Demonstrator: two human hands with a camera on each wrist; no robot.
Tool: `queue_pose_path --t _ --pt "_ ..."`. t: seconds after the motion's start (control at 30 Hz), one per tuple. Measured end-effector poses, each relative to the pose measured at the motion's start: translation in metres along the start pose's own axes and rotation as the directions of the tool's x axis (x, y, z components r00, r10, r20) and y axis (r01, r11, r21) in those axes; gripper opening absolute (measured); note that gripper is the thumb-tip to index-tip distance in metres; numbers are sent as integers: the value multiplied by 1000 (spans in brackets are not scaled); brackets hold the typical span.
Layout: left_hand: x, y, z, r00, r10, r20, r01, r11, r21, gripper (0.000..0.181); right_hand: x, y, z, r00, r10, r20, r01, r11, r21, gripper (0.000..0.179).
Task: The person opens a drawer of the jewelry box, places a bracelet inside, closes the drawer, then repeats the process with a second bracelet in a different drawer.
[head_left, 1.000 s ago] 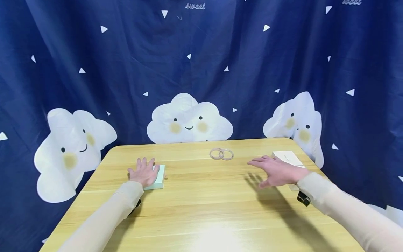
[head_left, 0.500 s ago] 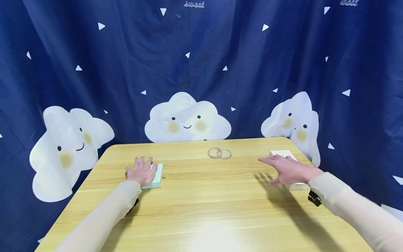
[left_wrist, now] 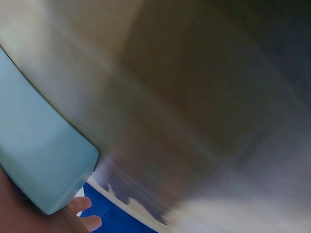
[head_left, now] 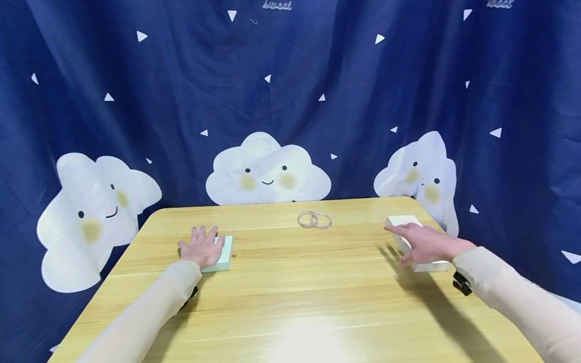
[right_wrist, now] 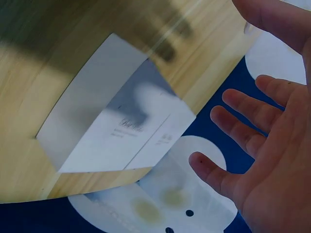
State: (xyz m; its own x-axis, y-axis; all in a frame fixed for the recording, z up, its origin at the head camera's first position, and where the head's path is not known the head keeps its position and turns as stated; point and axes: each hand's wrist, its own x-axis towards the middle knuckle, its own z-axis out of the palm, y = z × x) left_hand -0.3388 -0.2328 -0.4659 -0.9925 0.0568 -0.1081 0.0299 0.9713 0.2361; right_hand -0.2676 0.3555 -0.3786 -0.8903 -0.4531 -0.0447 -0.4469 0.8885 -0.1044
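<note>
My left hand (head_left: 199, 248) lies flat with spread fingers on a pale mint box (head_left: 224, 258) at the table's left. In the left wrist view this box (left_wrist: 43, 136) shows along the left edge, a few fingertips (left_wrist: 91, 223) poking out past its corner. Over on the right, my right hand (head_left: 426, 244) hovers above a white box (head_left: 401, 220), covering part of it in the head view. Its fingers are extended and loose, with nothing held. The right wrist view shows printed script on top of this white box (right_wrist: 131, 121), apart from the hand (right_wrist: 272, 170).
Two pale pinkish rings (head_left: 306, 227), overlapping each other, lie near the back middle of the wooden table (head_left: 281, 282). Behind the table's far edge hangs a dark blue curtain (head_left: 181, 101) printed with smiling clouds and triangles.
My right hand has moved rightward, from the left side of the white box to over it. The left hand stays on the mint box. The head view has shifted slightly.
</note>
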Motion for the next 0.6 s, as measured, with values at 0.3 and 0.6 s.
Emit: queue_pose_path --t 0.3,0.6 --pt "0 0 -2 1000 -1 2 1 1000 0 79 -2 19 4 1000 21 7 -21 1000 -4 95" --pt "-3 3 -3 1000 4 -4 -4 1000 -11 78 -4 27 6 998 43 41 -44 999 31 99"
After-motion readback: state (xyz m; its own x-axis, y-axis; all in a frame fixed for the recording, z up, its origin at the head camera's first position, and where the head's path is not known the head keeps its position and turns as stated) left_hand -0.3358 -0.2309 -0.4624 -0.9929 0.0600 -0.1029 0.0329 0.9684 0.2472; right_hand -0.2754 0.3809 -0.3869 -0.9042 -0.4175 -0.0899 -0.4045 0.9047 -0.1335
